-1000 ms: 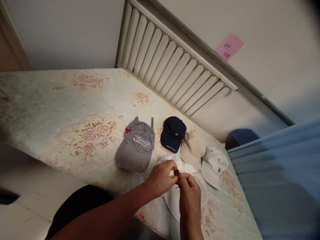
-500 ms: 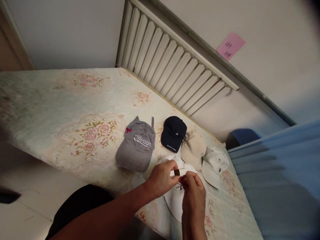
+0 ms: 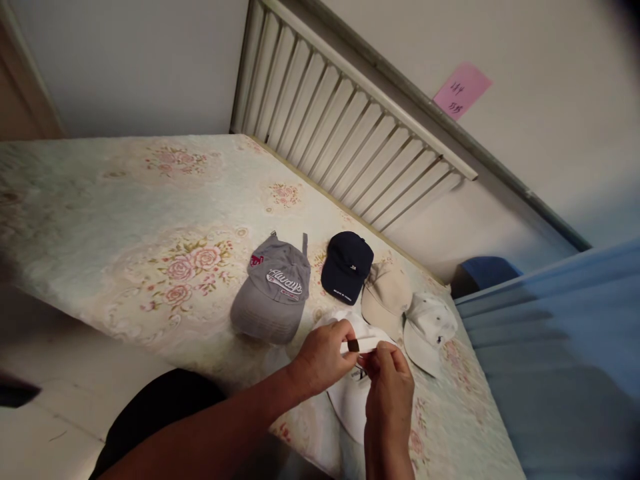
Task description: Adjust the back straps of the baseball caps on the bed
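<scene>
A white cap [image 3: 350,400] lies on the flowered mattress [image 3: 150,220] near its front edge, right under my hands. My left hand [image 3: 323,357] pinches the cap's white back strap [image 3: 367,345] beside its small dark buckle [image 3: 353,345]. My right hand [image 3: 390,380] is closed too and pinches the same strap from the right. Behind my hands lie a grey cap [image 3: 275,290] with lettering, a navy cap [image 3: 346,267], a beige cap [image 3: 384,297] and an off-white cap [image 3: 429,323] in a row.
A white slatted headboard [image 3: 345,127] stands against the wall beyond the mattress. A pink note [image 3: 461,90] is stuck on the wall. A blue object [image 3: 485,272] sits by the wall, with blue fabric [image 3: 550,360] at the right. My dark-clothed knee [image 3: 155,407] shows below.
My right hand has slid a little to the right, drawing the white strap out from the buckle. My left hand has barely moved and the caps stay put.
</scene>
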A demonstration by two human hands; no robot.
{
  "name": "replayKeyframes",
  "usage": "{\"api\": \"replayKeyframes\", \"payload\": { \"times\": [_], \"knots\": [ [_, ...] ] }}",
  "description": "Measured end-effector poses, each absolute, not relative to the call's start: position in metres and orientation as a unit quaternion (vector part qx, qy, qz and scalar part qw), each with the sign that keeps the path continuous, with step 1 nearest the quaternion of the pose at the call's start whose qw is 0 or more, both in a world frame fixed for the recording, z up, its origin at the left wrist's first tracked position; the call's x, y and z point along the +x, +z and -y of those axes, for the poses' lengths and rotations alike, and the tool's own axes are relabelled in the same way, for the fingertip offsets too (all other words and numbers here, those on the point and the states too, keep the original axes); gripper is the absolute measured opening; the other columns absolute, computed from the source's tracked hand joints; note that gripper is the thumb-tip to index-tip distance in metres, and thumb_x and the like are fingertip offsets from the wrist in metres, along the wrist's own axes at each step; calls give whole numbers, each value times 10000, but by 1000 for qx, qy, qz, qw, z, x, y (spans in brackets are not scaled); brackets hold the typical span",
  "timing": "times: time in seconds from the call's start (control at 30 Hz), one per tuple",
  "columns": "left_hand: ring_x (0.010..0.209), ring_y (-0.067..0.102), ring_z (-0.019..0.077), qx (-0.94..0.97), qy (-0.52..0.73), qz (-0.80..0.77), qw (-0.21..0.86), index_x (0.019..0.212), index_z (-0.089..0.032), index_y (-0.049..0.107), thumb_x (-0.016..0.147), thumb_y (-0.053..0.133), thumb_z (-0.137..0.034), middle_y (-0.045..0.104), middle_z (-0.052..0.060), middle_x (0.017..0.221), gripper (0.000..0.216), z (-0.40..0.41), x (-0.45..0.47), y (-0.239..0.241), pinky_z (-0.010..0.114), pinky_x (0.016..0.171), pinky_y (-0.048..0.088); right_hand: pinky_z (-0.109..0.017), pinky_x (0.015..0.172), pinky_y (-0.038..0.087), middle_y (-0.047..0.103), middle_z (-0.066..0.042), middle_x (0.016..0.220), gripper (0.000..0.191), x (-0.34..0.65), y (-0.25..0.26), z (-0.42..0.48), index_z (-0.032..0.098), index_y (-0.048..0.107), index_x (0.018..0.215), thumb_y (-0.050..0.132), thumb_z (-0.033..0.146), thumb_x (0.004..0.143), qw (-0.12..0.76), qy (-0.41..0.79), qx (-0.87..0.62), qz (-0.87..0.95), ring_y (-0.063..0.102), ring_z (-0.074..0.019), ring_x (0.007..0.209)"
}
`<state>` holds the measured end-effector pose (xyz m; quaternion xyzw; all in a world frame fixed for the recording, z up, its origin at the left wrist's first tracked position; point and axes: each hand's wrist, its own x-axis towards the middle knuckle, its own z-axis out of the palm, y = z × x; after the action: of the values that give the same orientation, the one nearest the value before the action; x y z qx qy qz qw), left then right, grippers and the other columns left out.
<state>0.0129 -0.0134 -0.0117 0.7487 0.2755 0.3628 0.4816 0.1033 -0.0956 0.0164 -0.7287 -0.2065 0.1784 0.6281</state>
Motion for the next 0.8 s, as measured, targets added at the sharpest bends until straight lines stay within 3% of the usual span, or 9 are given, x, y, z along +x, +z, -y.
{"api": "replayKeyframes", "payload": {
  "times": [0.23,0.33,0.47,0.6,0.7,0.8],
  "knots": [
    [697,542,125,740,366,-282,488,745,-190,525,670,550,-152,582,-26,724,87,14,12,-12,222,632,367,-270,684,510,633,35,727,253,92,12,97,180,599,867,619,418,785,693,160,-685,160,611,-125,662],
    [718,544,127,745,360,-276,489,756,-190,531,663,545,-131,584,-25,741,111,14,12,-12,223,646,376,-261,701,522,670,5,821,273,86,7,96,171,605,927,645,393,773,733,240,-622,134,652,-140,754],
    [750,548,137,763,343,-267,479,800,-194,540,669,561,-126,591,-19,782,150,14,11,-12,236,668,395,-207,642,522,683,-4,787,254,87,6,89,138,620,876,700,332,734,756,377,-527,94,646,-108,701],
    [860,532,172,774,379,-264,433,824,-186,546,698,619,-198,582,12,866,146,14,7,-8,286,770,430,-162,574,511,679,3,715,182,97,9,81,121,608,824,713,200,697,764,381,-517,58,635,-85,617],
    [1046,486,228,771,423,-283,382,985,-177,555,673,669,-255,562,66,1065,342,18,4,-8,371,934,405,-237,677,560,703,-47,807,218,106,17,77,115,591,903,676,192,718,766,386,-511,51,688,-154,763],
    [1264,360,278,768,427,-314,359,1283,-152,415,648,646,-207,425,131,1345,678,24,7,-19,449,1072,306,-338,763,577,710,-94,893,243,115,28,77,123,554,965,636,169,741,765,400,-504,28,693,-230,893]
  ]
}}
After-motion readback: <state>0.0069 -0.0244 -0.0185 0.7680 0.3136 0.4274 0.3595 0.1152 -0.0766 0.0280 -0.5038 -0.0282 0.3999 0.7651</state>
